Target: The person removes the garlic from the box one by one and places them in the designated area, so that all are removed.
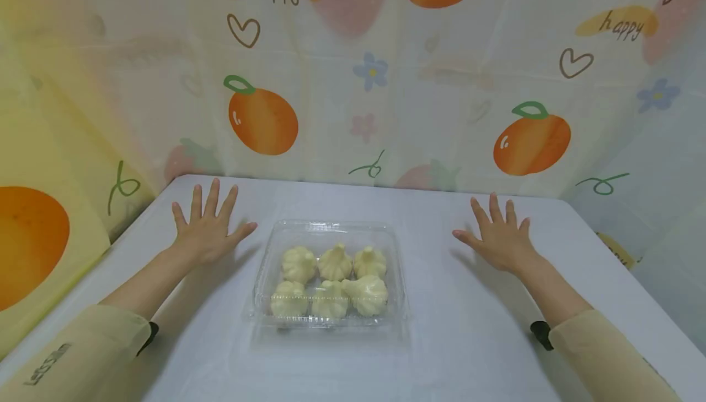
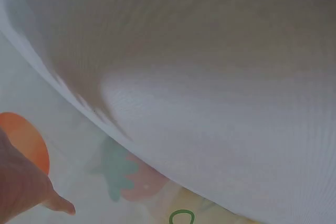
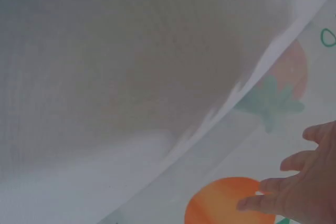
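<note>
In the head view a clear plastic box (image 1: 331,230) stands on the table between the hands. Two rows of pale, pleated, garlic-like bulbs (image 1: 334,262) lie inside it, and one at the front right leans on its neighbour. To the box's left is my left hand (image 1: 206,233), held above the table with fingers spread and nothing in it. My right hand (image 1: 503,241) hovers on the other side, farther from the box, its fingers also spread and holding nothing. Each wrist view catches only part of its hand.
The white table (image 1: 463,353) ends at a back edge against a hanging cloth (image 1: 331,83) printed with oranges, hearts and flowers. The cloth also closes off the left and right sides. Both forearms wear pale sleeves (image 1: 83,353) with dark bands at the wrists.
</note>
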Demonstrator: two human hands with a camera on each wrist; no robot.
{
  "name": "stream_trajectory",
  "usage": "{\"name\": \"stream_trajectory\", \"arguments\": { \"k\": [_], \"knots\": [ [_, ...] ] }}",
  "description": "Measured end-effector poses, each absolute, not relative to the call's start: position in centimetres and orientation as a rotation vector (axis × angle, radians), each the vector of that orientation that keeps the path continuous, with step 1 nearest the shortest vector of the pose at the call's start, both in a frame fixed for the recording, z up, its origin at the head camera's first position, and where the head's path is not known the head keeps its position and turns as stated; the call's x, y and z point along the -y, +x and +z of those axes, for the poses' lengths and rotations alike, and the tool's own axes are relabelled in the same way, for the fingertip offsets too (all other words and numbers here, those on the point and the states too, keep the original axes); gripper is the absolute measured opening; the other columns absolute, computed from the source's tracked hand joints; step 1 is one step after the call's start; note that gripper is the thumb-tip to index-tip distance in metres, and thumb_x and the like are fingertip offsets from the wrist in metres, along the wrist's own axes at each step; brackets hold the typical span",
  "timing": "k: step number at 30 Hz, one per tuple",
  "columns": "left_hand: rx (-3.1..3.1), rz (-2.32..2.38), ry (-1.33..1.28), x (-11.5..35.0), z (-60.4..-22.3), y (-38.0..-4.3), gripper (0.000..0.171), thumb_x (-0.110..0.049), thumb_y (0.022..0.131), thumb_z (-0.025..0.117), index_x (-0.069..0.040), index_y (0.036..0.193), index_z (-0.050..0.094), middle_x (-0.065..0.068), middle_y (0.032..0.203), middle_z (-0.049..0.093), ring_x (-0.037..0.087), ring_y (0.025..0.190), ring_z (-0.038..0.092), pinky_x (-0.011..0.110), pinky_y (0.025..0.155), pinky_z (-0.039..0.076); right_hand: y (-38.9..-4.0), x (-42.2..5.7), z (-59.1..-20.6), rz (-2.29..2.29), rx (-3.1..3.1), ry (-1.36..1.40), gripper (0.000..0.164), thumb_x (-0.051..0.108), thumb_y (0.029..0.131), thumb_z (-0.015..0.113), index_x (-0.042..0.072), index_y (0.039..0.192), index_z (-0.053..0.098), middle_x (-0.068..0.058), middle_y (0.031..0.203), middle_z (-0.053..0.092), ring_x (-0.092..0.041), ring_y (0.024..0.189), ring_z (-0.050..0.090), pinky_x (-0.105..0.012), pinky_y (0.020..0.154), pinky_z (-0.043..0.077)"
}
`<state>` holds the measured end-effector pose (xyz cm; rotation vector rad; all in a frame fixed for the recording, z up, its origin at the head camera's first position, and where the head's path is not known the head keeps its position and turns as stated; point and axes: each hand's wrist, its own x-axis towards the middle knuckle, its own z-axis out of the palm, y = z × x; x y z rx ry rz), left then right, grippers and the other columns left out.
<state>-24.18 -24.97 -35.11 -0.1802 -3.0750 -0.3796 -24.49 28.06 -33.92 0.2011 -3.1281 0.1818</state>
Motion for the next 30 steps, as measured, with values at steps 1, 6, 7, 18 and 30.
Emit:
{"name": "stream_trajectory", "arguments": {
  "k": [1, 6, 7, 18, 30],
  "knots": [
    [3.074, -0.384, -0.183, 25.0, -35.1, -24.2, 0.095, -0.072, 0.095, 0.034, -0.015, 0.160, -0.005, 0.019, 0.163, -0.025, 0.051, 0.147, -0.025, 0.082, 0.106, -0.018, -24.4, -28.0, -33.9, 0.199, 3.123, 0.204, 0.097, 0.073, 0.094, 0.036, 0.007, 0.159, 0.009, -0.034, 0.162, -0.002, -0.064, 0.145, -0.001, -0.087, 0.105, 0.005],
    [3.026, -0.438, -0.216, 25.4, -34.7, -24.4, 0.092, -0.069, 0.096, 0.035, -0.014, 0.160, -0.003, 0.022, 0.165, -0.016, 0.055, 0.149, -0.012, 0.081, 0.111, -0.004, -23.9, -27.5, -33.5, 0.302, 3.080, 0.244, 0.098, 0.070, 0.095, 0.038, 0.002, 0.158, 0.007, -0.033, 0.162, -0.001, -0.062, 0.145, 0.003, -0.084, 0.108, 0.009],
    [3.009, -0.451, -0.227, 25.4, -34.6, -24.4, 0.091, -0.068, 0.097, 0.036, -0.014, 0.160, -0.002, 0.023, 0.165, -0.012, 0.056, 0.148, -0.006, 0.081, 0.110, 0.002, -23.8, -27.4, -33.4, 0.335, 3.070, 0.258, 0.098, 0.069, 0.096, 0.039, 0.001, 0.158, 0.007, -0.033, 0.162, -0.001, -0.061, 0.146, 0.004, -0.084, 0.109, 0.010],
    [2.932, -1.218, -0.337, 24.5, -33.1, -22.6, 0.072, -0.048, 0.105, 0.035, -0.001, 0.157, 0.016, 0.032, 0.150, 0.039, 0.047, 0.126, 0.054, 0.058, 0.103, 0.049, -21.2, -24.7, -32.5, 0.689, 2.972, 0.453, 0.090, 0.060, 0.098, 0.046, 0.008, 0.160, 0.007, -0.018, 0.168, 0.002, -0.048, 0.151, 0.011, -0.072, 0.117, 0.019],
    [2.784, -2.094, -0.346, 23.5, -32.8, -20.7, 0.063, -0.033, 0.106, 0.042, -0.001, 0.155, 0.018, 0.027, 0.143, 0.040, 0.013, 0.104, 0.068, 0.030, 0.093, 0.060, -18.7, -21.8, -32.3, 0.776, 2.885, 0.611, 0.083, 0.054, 0.098, 0.052, 0.013, 0.159, 0.014, -0.009, 0.168, 0.013, -0.037, 0.154, 0.017, -0.064, 0.122, 0.022]
  ]
}}
